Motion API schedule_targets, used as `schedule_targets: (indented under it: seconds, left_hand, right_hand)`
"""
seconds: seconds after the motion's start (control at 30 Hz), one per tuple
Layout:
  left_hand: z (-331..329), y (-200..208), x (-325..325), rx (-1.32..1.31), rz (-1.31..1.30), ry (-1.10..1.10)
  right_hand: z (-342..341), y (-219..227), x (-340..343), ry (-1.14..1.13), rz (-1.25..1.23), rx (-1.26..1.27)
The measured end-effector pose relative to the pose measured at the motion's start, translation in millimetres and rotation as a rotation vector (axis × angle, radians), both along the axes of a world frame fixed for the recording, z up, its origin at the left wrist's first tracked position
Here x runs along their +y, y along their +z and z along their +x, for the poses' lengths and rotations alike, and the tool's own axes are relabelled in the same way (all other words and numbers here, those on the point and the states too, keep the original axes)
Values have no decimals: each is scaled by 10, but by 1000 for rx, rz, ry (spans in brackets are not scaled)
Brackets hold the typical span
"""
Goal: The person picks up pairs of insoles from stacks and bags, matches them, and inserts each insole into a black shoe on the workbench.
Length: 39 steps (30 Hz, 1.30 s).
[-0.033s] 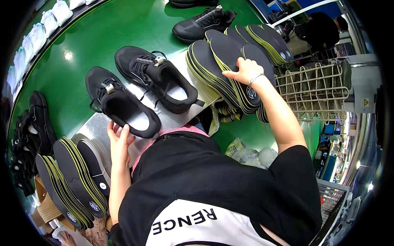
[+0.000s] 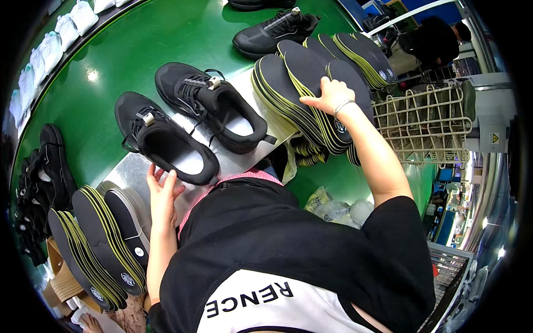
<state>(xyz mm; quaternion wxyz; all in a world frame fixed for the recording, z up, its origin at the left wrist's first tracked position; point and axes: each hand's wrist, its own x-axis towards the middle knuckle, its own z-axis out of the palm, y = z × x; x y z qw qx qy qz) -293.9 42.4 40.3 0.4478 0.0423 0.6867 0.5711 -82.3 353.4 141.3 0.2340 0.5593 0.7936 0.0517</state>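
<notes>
Two black sneakers stand side by side in front of me on a metal plate, a left one (image 2: 130,114) and a right one (image 2: 186,89), each with a white patch inside. My left hand (image 2: 162,194) is just below the left sneaker's side, fingers spread and holding nothing. On the right, my right hand (image 2: 333,99) rests on a stack of dark insoles (image 2: 302,69) with yellow-green edges. Its fingers curl over the top insole (image 2: 347,77) and the thumb points left. The fingertips' undersides are hidden.
More insole stacks (image 2: 100,233) lie at the lower left, beside a pile of black shoes (image 2: 53,161). Another black sneaker (image 2: 272,36) stands at the back. A wire rack (image 2: 422,125) is at the right, near clear plastic bags (image 2: 333,211). A person (image 2: 436,41) is beyond.
The left sneaker and my left hand have come slightly apart. My right hand has shifted very little on the insoles.
</notes>
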Motion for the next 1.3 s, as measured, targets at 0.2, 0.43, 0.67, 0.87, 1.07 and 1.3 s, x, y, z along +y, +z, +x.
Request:
schedule_targets:
  seconds: [0.2, 0.43, 0.67, 0.87, 1.07, 1.3]
  left_hand:
    - [-32, 4, -104, 38, 17, 29]
    - [-73, 271, -139, 538, 164, 184]
    - [0, 417, 322, 1369, 141, -168]
    - [-499, 339, 499, 1588, -76, -88]
    - [-737, 169, 593, 830, 18, 75]
    - [-717, 119, 564, 377, 147, 120]
  right_hand:
    - [-291, 68, 46, -106, -33, -123]
    - [-94, 321, 30, 333, 234, 635]
    - [-735, 616, -805, 893, -269, 1105]
    - [-769, 719, -1010, 1312, -367, 571]
    - [-1057, 655, -1234, 1414, -430, 93]
    - [-1676, -402, -1533, 1127, -340, 279]
